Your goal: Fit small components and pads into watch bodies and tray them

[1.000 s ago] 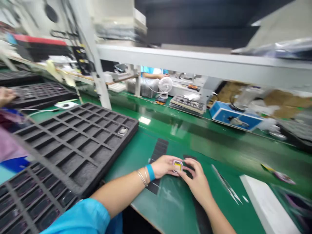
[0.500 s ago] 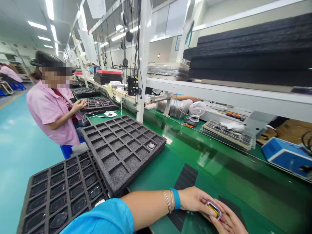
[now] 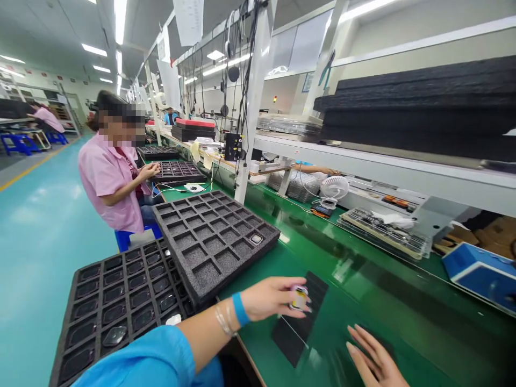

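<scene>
Holding a small yellow-and-white part (image 3: 299,298) in the clasped left hand (image 3: 268,298), right hand (image 3: 373,357) open and apart; a dark grey foam tray (image 3: 213,242) has one cell filled.

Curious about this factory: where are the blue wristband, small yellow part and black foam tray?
Blue wristband (image 3: 240,309): head view, middle of the band.
Small yellow part (image 3: 299,297): head view, its yellow centre.
Black foam tray (image 3: 245,214): head view, its upper rim.

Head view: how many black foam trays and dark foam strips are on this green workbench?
Black foam trays: 4
Dark foam strips: 2
Total: 6
</scene>
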A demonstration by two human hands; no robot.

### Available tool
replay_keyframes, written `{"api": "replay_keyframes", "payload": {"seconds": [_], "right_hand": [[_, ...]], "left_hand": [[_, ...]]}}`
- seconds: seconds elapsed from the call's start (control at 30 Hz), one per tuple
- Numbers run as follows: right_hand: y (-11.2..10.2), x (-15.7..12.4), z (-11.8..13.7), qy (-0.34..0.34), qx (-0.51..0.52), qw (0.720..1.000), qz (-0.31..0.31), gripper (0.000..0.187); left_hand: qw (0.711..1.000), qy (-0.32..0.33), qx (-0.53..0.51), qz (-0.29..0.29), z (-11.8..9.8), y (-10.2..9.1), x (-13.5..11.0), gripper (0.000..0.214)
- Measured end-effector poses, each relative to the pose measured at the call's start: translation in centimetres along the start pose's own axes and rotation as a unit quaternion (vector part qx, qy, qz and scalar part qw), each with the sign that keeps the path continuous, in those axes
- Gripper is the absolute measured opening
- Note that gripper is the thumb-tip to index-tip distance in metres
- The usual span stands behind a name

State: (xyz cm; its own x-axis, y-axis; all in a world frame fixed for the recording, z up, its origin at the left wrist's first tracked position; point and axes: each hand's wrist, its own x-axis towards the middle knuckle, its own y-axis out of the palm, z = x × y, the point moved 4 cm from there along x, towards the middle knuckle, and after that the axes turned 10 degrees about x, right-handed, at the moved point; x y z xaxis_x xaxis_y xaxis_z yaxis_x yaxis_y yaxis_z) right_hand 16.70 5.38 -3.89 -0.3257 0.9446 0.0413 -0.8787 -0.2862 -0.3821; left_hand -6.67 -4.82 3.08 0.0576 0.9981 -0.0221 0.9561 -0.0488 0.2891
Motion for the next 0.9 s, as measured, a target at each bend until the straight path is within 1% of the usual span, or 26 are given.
{"api": "replay_keyframes", "payload": {"seconds": [0.03, 0.07, 0.1, 0.13, 0.17, 0.2, 0.23, 0.27, 0.3, 0.33, 0.4, 0.5, 0.57, 0.63, 0.7, 0.73, 0.77, 0.83, 0.9], "right_hand": [[0.5, -0.4, 0.4, -0.022, -0.046, 0.999, 0.017, 0.056], [1.1, -0.9, 0.9, -0.049, -0.091, 0.994, 0.039, 0.054], [1.9, -1.4, 1.5, -0.076, -0.131, 0.986, 0.068, 0.052], [2.7, -1.9, 2.0, -0.100, -0.164, 0.976, 0.105, 0.051], [3.4, -2.4, 2.5, -0.113, -0.192, 0.965, 0.139, 0.051], [3.9, -2.8, 2.8, -0.117, -0.213, 0.956, 0.167, 0.051], [4.3, -3.1, 3.1, -0.115, -0.228, 0.948, 0.188, 0.052], [4.5, -3.3, 3.2, -0.111, -0.237, 0.944, 0.200, 0.052], [4.6, -3.5, 3.3, -0.107, -0.243, 0.941, 0.207, 0.053], [4.6, -3.5, 3.4, -0.106, -0.248, 0.940, 0.210, 0.053], [4.6, -3.6, 3.6, -0.111, -0.260, 0.935, 0.214, 0.054], [4.7, -3.8, 4.0, -0.119, -0.273, 0.930, 0.216, 0.054], [4.8, -3.9, 4.5, -0.121, -0.271, 0.930, 0.217, 0.054], [4.7, -4.0, 4.9, -0.121, -0.264, 0.931, 0.220, 0.056], [4.6, -4.1, 5.1, -0.123, -0.254, 0.933, 0.224, 0.062], [4.6, -4.2, 5.1, -0.126, -0.249, 0.933, 0.226, 0.066], [4.5, -4.3, 5.1, -0.128, -0.245, 0.933, 0.229, 0.071], [4.4, -4.5, 5.0, -0.138, -0.239, 0.932, 0.237, 0.080], [4.3, -4.7, 5.0, -0.150, -0.234, 0.929, 0.245, 0.090]], "left_hand": [[0.997, 0.035, 0.064, -0.027, -1.5, -0.9, -1.9, 0.070], [0.981, 0.080, 0.161, -0.067, -2.9, -1.9, -3.7, 0.062], [0.947, 0.117, 0.274, -0.121, -4.2, -2.8, -5.2, 0.056], [0.897, 0.147, 0.368, -0.197, -5.3, -3.9, -6.6, 0.052], [0.837, 0.159, 0.457, -0.256, -6.2, -4.7, -7.6, 0.048], [0.776, 0.160, 0.531, -0.300, -6.9, -5.4, -8.3, 0.045], [0.723, 0.151, 0.590, -0.328, -7.4, -6.0, -8.7, 0.044], [0.677, 0.135, 0.640, -0.338, -7.8, -6.5, -8.8, 0.044], [0.640, 0.115, 0.681, -0.336, -8.2, -6.9, -8.7, 0.044], [0.611, 0.096, 0.715, -0.326, -8.5, -7.3, -8.4, 0.044], [0.571, 0.060, 0.763, -0.297, -9.4, -8.2, -7.5, 0.043], [0.534, 0.023, 0.808, -0.247, -10.0, -9.7, -5.4, 0.039], [0.518, 0.009, 0.830, -0.206, -9.5, -10.6, -3.8, 0.039], [0.501, 0.006, 0.848, -0.172, -8.3, -11.3, -2.5, 0.041], [0.473, 0.040, 0.869, -0.137, -7.1, -11.8, -1.6, 0.047], [0.464, 0.063, 0.873, -0.137, -6.8, -12.1, -1.3, 0.049], [0.467, 0.084, 0.869, -0.138, -6.6, -12.5, -1.1, 0.050], [0.493, 0.106, 0.851, -0.143, -6.5, -13.5, -0.6, 0.048], [0.522, 0.106, 0.833, -0.150, -6.5, -14.5, -0.2, 0.046]]}}
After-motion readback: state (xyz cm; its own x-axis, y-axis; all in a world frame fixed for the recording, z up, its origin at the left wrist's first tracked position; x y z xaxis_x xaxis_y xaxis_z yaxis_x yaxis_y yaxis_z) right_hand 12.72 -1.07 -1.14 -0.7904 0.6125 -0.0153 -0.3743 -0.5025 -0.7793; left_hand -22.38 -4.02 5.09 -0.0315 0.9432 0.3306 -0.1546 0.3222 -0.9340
